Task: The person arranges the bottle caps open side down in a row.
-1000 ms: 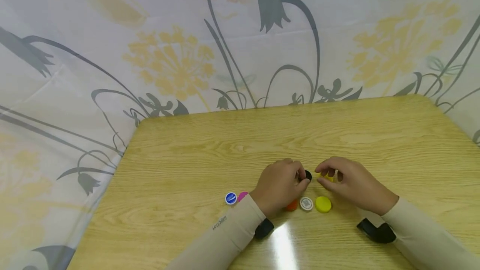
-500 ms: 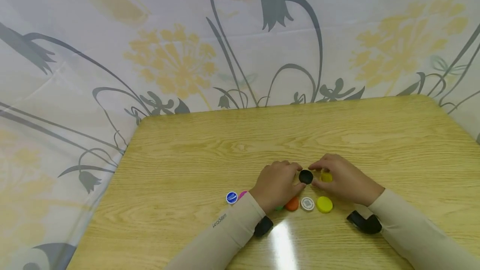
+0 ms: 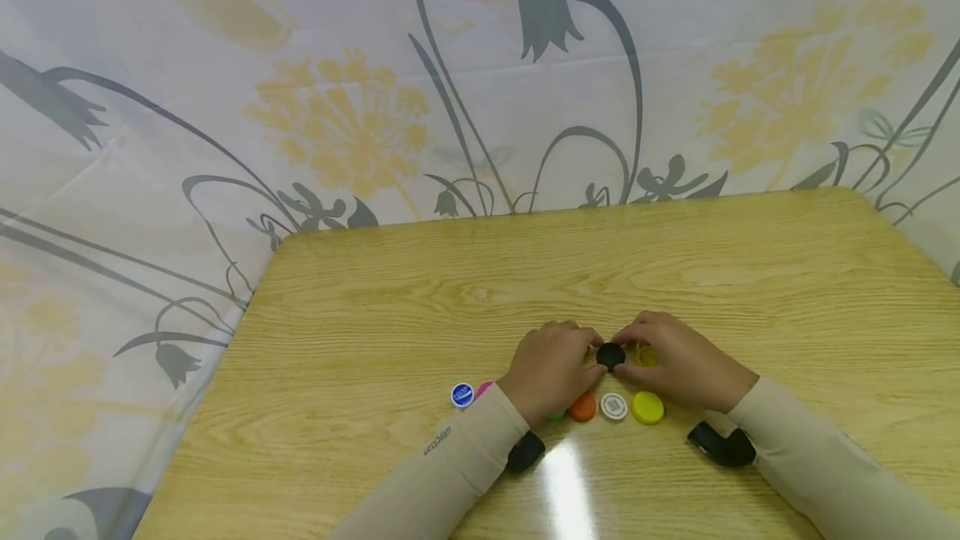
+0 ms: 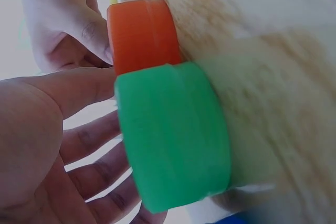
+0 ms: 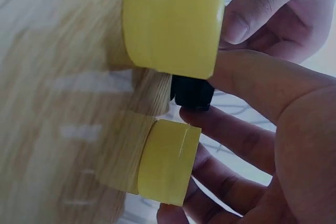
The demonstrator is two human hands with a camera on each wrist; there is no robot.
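A black bottle cap (image 3: 611,357) lies on the wooden table between the two hands. My left hand (image 3: 550,369) has thumb and index finger at its left side. From the right, my right hand (image 3: 678,363) pinches the same cap, fingertips close to those of the left. Beside the black cap, partly under the right hand, stands a small yellow cap (image 5: 169,162). In front of the hands runs a row: green cap (image 4: 173,137), orange cap (image 3: 582,407), white cap with a printed square (image 3: 613,407) and larger yellow cap (image 3: 647,407).
A blue and white cap (image 3: 462,394) and a pink cap (image 3: 485,390) continue the row on the left, the pink one partly behind the left sleeve. Flower-patterned cloth (image 3: 480,90) hangs behind the table (image 3: 420,282).
The right hand has moved left from the small yellow cap to the black cap. The left fingers opened around the black cap, then drew in close to it.
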